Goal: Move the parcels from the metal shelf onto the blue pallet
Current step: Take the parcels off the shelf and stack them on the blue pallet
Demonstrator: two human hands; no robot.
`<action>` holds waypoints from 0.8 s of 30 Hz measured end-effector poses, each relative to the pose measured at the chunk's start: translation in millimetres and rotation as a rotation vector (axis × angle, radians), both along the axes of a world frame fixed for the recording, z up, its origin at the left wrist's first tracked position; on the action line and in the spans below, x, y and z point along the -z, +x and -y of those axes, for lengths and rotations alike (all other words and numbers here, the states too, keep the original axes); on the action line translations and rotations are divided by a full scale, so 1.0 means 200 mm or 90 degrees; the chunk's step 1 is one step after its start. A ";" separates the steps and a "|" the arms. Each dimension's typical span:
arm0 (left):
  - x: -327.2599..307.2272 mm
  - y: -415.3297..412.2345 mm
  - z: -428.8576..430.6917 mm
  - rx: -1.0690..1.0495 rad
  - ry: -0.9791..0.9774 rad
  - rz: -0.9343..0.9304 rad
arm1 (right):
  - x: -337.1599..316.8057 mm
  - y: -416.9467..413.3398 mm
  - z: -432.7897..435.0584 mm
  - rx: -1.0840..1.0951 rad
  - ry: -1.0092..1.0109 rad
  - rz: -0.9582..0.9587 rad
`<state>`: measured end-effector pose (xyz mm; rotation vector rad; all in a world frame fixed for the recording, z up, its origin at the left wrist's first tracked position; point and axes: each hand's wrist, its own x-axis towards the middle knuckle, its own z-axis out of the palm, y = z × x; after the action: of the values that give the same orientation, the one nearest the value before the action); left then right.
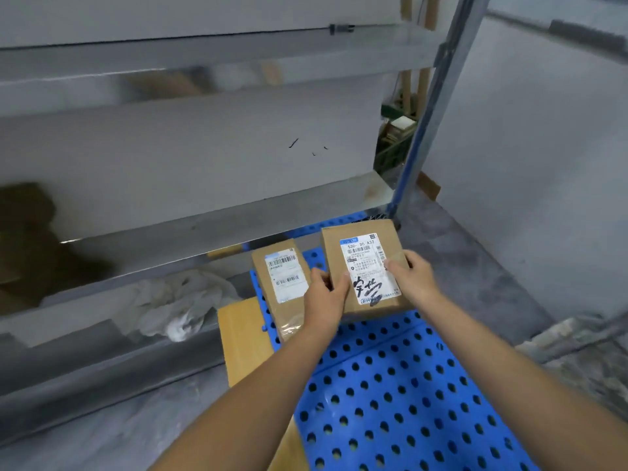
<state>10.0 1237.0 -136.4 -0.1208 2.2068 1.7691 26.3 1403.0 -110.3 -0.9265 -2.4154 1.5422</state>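
A second brown cardboard parcel lies on the perforated blue plastic pallet, beside the grey metal shelf holding crumpled white wrapping. Left hand and right hand clasp the labelled brown cardboard parcel above the pallet's far end, fingers curled over its edges

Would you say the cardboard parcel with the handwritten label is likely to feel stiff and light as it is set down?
Probably stiff: the parcel keeps flat faces under the left hand and right hand. Likely light, held by its edges. It seems unlikely to roll.
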 end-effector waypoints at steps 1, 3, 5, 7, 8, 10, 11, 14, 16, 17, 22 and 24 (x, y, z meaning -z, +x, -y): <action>0.01 -0.03 -0.03 -0.017 -0.020 0.000 | 0.03 -0.06 -0.03 -0.022 0.001 0.011; 0.03 -0.10 -0.07 -0.038 -0.067 -0.002 | 0.06 -0.17 -0.07 -0.055 -0.006 0.023; 0.07 -0.18 -0.11 -0.048 -0.119 -0.020 | 0.09 -0.29 -0.11 -0.086 -0.018 0.029; 0.09 -0.24 -0.13 -0.051 -0.174 -0.046 | 0.13 -0.39 -0.13 -0.115 -0.036 0.038; 0.12 -0.27 -0.13 -0.055 -0.203 -0.060 | 0.15 -0.44 -0.14 -0.130 -0.051 0.046; 0.18 -0.32 -0.13 -0.052 -0.293 -0.089 | 0.22 -0.51 -0.14 -0.151 -0.074 0.065; 0.22 -0.33 -0.13 -0.044 -0.360 -0.093 | 0.26 -0.54 -0.13 -0.160 -0.083 0.075; 0.29 -0.33 -0.14 -0.024 -0.530 -0.086 | 0.34 -0.59 -0.11 -0.181 -0.074 0.093; 0.33 -0.32 -0.17 -0.030 -0.590 -0.101 | 0.39 -0.61 -0.11 -0.194 -0.069 0.107; 0.34 -0.32 -0.18 -0.030 -0.621 -0.110 | 0.41 -0.62 -0.11 -0.201 -0.071 0.114; 0.42 -0.30 -0.18 -0.018 -0.642 -0.128 | 0.52 -0.62 -0.12 -0.211 -0.093 0.133; 0.45 -0.30 -0.18 -0.012 -0.712 -0.120 | 0.55 -0.61 -0.12 -0.213 -0.093 0.134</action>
<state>-49.5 1273.7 -226.5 -0.2122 3.0443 0.3633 -95.1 1426.5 -221.3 -0.7726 -2.7503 1.8379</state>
